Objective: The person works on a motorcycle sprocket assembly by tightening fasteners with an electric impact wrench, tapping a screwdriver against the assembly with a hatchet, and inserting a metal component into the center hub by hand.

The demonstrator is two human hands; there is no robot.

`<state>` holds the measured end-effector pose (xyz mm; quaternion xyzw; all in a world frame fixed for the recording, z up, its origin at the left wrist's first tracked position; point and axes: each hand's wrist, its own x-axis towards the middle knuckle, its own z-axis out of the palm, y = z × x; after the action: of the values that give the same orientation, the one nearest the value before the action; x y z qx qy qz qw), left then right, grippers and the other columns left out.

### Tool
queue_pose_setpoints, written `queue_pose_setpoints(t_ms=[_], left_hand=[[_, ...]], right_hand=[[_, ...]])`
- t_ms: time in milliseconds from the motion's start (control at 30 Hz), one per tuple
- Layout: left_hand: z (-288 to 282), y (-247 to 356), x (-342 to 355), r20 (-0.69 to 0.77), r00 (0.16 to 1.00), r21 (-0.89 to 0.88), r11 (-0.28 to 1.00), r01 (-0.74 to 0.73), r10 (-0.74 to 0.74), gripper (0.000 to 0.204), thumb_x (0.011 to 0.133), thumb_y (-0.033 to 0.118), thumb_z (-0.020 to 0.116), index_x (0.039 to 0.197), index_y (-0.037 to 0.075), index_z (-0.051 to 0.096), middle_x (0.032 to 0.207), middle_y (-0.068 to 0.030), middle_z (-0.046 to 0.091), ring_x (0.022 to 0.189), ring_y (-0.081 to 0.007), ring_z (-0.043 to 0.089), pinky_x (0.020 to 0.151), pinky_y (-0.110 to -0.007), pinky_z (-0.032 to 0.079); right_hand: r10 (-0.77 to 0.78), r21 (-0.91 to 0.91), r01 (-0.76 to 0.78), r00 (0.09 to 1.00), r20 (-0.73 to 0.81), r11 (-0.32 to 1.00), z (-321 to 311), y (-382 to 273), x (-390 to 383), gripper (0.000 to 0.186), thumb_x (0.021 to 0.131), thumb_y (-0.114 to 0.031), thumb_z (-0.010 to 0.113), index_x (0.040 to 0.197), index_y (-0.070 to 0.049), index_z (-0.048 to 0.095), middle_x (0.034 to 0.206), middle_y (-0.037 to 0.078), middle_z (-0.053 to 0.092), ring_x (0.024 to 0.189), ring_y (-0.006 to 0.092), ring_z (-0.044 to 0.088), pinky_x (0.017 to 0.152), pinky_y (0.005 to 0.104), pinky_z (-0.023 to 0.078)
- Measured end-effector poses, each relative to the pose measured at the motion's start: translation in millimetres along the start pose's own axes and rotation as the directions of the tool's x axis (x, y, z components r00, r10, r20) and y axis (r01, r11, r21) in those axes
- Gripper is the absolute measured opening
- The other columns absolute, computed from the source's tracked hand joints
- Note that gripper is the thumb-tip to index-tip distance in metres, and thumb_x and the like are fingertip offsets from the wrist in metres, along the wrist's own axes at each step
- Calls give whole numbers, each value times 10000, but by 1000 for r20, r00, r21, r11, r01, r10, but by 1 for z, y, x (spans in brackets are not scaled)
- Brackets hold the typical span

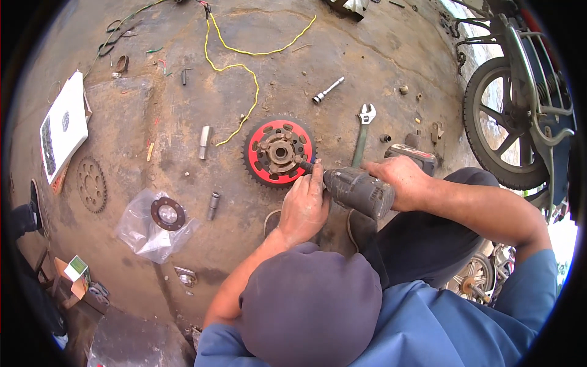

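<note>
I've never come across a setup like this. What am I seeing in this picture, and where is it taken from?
There is no robot: a person works with bare hands, seen from a head-worn fisheye camera looking down, so straight edges bend. A dark cap shows below. The right hand holds a dark power tool, its nose pointing at a red-faced sprocket. The left hand is beside that nose; its exact hold is unclear. Around them on the floor lie an adjustable wrench, yellow wire, a bare sprocket and a plastic bag with a dark ring on it.
</note>
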<state>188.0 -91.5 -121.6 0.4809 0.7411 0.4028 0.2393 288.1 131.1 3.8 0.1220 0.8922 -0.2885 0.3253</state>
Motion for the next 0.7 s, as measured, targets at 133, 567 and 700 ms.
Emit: queue_pose_setpoints(t_ms=[133, 567, 700], left_hand=[[9, -8, -3, -84, 995, -217, 976, 27, -46, 802, 792, -79, 653, 1536, -81, 353, 1087, -260, 643, 940, -435, 634, 825, -480, 530], [-42, -87, 30, -499, 745, -32, 868, 495, -443, 574, 1023, 350, 659, 1339, -114, 540, 1250, -312, 619, 1171, -494, 571, 1039, -514, 448], [-29, -106, 45, -373, 672, -316, 769, 556, -639, 475, 1020, 366, 670, 1119, -98, 673, 1003, -263, 717, 967, -417, 685, 917, -473, 520]], right_hand=[[16, -45, -15, 1000, 10, 999, -10, -9, 14, 344, 774, -267, 754, 990, -49, 600, 785, 226, 684, 821, 456, 681, 704, 550, 532], [84, -302, 4, 957, 279, 953, -67, -47, 63, 334, 770, -302, 748, 986, -58, 675, 796, 197, 715, 817, 412, 719, 742, 507, 568], [93, -370, 48, 931, 353, 928, -76, -61, 78, 298, 798, -284, 724, 984, -54, 682, 802, 185, 727, 809, 392, 734, 745, 490, 577]])
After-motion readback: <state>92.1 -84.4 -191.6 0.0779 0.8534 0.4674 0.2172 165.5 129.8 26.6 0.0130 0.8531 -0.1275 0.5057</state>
